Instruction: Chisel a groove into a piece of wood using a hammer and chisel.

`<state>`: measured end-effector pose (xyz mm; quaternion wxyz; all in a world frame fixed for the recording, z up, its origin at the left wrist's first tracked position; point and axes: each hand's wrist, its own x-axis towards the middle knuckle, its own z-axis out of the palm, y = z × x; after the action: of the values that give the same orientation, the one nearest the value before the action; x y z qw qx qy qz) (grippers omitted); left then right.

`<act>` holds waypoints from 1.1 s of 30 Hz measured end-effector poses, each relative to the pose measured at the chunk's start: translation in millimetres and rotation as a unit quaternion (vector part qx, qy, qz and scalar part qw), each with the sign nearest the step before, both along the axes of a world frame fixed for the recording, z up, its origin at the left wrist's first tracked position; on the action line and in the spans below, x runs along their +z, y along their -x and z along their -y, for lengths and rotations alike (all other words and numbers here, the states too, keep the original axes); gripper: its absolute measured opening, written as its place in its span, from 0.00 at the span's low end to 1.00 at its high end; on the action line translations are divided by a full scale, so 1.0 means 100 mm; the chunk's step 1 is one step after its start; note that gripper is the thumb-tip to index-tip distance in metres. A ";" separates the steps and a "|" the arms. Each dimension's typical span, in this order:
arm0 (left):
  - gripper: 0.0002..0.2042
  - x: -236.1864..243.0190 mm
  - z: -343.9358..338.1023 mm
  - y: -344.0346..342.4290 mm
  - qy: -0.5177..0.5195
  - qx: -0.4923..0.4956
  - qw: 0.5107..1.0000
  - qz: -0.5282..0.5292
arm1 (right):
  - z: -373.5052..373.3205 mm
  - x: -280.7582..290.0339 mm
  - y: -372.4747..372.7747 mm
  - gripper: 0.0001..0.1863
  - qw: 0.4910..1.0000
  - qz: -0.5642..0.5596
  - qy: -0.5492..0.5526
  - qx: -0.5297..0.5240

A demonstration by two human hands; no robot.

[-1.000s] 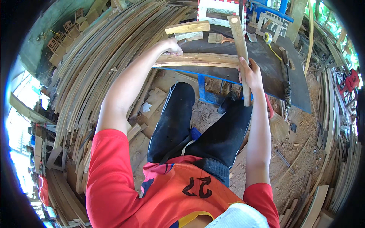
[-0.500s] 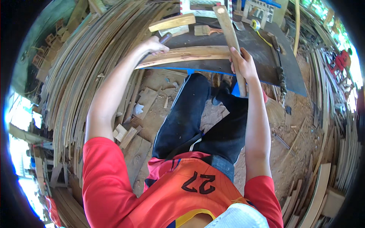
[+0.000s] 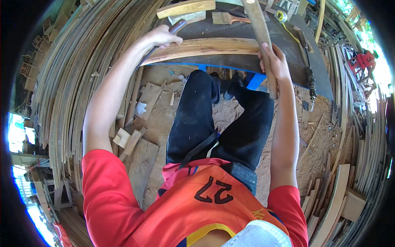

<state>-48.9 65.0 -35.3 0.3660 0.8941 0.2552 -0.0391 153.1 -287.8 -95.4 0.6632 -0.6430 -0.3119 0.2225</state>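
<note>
My left hand (image 3: 163, 36) is closed around the handle of what looks like a chisel (image 3: 178, 26). Its dark blade slants down to the left beside my wrist, and the tip cannot be made out. Beneath that hand, a long, slightly curved board (image 3: 218, 46) lies along the near edge of the dark-topped bench (image 3: 284, 61). My right hand (image 3: 275, 61) grips a thick wooden stick (image 3: 260, 25). The stick runs steeply across the board's right end, its far end cut off by the top of the view and its near end past the bench edge.
On the bench lie a wood block (image 3: 186, 8), a paintbrush (image 3: 226, 17), a tape measure (image 3: 282, 16) with its yellow blade out, and a drill bit (image 3: 311, 82). Long strips of wood (image 3: 82, 90) are stacked at left. Offcuts (image 3: 127, 140) litter the floor.
The view has shifted, so the bench sits higher in it. Both hands keep their grips, the stick still across the board's right end. My left shoe, hidden earlier, now shows under the bench edge.
</note>
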 end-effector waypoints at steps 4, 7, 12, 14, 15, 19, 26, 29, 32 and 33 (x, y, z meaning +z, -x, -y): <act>0.13 -0.05 -0.05 0.03 0.001 -0.012 1.000 0.017 | -0.04 0.03 0.03 0.20 1.000 -0.006 0.013 -0.014; 0.12 -0.05 -0.07 0.10 0.060 -0.005 0.998 0.037 | -0.05 0.02 0.01 0.19 0.999 0.012 0.035 -0.022; 0.12 -0.07 -0.16 0.30 0.143 0.003 0.986 0.085 | -0.12 0.02 0.05 0.19 0.999 0.015 0.031 -0.020; 0.11 -0.02 -0.19 0.33 0.079 0.014 0.993 0.088 | -0.12 0.01 0.04 0.19 0.999 0.003 0.030 -0.016; 0.11 0.00 -0.20 0.33 0.081 0.017 0.992 0.091 | -0.10 -0.02 0.02 0.19 0.999 0.006 0.035 -0.024; 0.15 0.03 -0.17 0.34 -0.107 -0.024 0.983 0.148 | -0.09 0.02 0.03 0.20 0.999 0.012 0.045 -0.021; 0.28 0.06 0.05 0.24 -0.226 -0.099 0.959 0.137 | -0.15 0.05 0.01 0.20 0.999 0.009 0.043 -0.019; 0.28 0.01 0.12 0.05 -0.232 -0.095 0.967 0.055 | -0.07 0.02 0.02 0.20 0.999 -0.007 0.032 -0.034; 0.28 0.06 0.08 -0.04 -0.204 -0.120 0.972 0.008 | -0.05 0.02 0.01 0.20 0.999 -0.019 0.029 -0.033; 0.27 0.06 0.08 -0.03 -0.208 -0.106 0.972 0.024 | -0.05 0.04 0.00 0.20 0.999 -0.019 0.028 -0.023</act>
<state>-46.1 56.6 -28.8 0.1714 0.9733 0.1528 -0.0024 152.8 -282.5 -91.7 0.6558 -0.6637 -0.2781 0.2282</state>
